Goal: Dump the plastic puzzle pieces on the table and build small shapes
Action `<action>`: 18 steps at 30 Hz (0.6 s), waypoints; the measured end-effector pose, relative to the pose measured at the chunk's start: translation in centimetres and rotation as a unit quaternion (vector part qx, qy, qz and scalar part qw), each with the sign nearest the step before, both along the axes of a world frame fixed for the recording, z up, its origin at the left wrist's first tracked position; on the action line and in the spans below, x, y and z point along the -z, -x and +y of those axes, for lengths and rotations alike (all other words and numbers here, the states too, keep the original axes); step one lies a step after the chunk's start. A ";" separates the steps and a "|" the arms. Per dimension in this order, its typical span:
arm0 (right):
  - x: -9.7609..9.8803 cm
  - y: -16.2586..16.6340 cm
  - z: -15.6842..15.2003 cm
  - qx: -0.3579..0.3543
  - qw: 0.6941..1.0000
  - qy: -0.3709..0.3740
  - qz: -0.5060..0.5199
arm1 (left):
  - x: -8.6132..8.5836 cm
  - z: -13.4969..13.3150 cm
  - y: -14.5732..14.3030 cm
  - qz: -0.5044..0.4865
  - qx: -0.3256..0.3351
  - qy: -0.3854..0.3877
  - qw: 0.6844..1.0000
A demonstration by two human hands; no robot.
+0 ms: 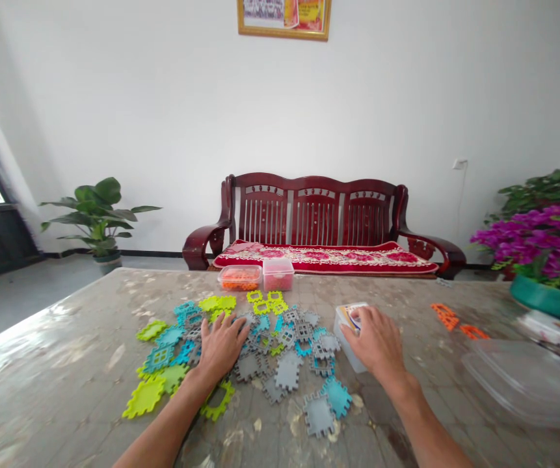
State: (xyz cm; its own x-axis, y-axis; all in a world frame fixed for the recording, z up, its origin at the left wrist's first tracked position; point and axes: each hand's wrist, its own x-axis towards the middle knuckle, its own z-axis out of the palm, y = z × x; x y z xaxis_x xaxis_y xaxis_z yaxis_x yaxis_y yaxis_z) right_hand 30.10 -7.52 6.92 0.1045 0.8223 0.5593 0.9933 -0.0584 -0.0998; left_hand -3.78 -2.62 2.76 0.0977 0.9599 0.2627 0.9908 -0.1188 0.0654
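Note:
My left hand (221,344) lies over a spread of plastic interlocking tiles, its fingers stretched out and apart. Grey tiles (288,370) and blue tiles (337,395) with toothed edges lie around it, some overlapping. Lime-green tiles (144,396) are mostly at the left and the far side of the pile; some are solid, others have window cut-outs. My right hand (374,339) grips a translucent plastic box (350,344) with a label at its far end, just right of the pile. The hand hides part of the box, and its contents cannot be made out.
A tub of orange pieces (240,278) and a tub of pink pieces (278,275) stand at the table's far edge. At right are orange tiles (444,316), a clear lid (528,380) and purple flowers in a green pot (547,296). A wooden bench (292,211) stands behind.

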 end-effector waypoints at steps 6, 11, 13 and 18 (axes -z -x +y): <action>0.0 1.0 0.1 0.017 1.000 0.009 0.004 | -0.1 0.0 0.1 -0.003 0.003 0.002 1.000; -0.3 1.3 0.2 0.024 0.999 0.025 0.000 | -0.2 -0.2 0.1 -0.007 0.011 0.000 1.000; -0.5 1.4 0.2 0.023 0.999 0.034 -0.004 | -0.1 -0.1 0.0 -0.008 0.011 -0.004 1.000; -0.6 1.7 0.1 0.016 0.999 0.048 -0.005 | 0.1 0.2 -0.1 -0.006 0.016 -0.012 1.000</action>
